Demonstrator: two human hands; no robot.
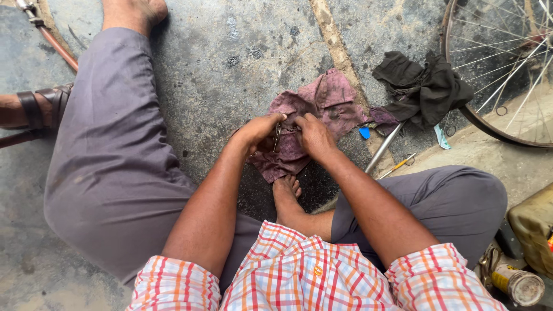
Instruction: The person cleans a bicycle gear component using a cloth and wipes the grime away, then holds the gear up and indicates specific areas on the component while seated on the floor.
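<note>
Sandal foot (34,109): at 9 o'clock, another person's foot in a brown sandal is resting at the edge of the view.
Thin rod (49,34): at 10 o'clock, it is lying on the floor, well apart from the hands.
Floor (230,57): grey, rough concrete with dark stains; the person is sitting right on it with bare feet, legs in grey trousers spreading to both sides.
Left hand (259,133): it is curling shut, pinching a small metal ring part (277,137) at the middle. It seems to be gripping tight so the part is not slipping.
Purple rag (314,112): it is lying under both hands, just above the bare toes, likely catching dirt and keeping small bits off the floor.
Right hand (314,137): it is clenching too, touching the same metal part from the other side, so the two hands are working against each other.
Blue bit (364,133): a small blue piece is sitting just beside the rag at 2 o'clock.
Metal tube (383,148): it is lying near the right arm, within easy reach.
Black cloth (423,86): it is lying bunched up at 2 o'clock.
Wheel (501,69): a spoked bicycle wheel is lying at 1 o'clock.
Can (518,283): a dirty can is lying at 4 o'clock, beside a yellowish jug (533,227).
</note>
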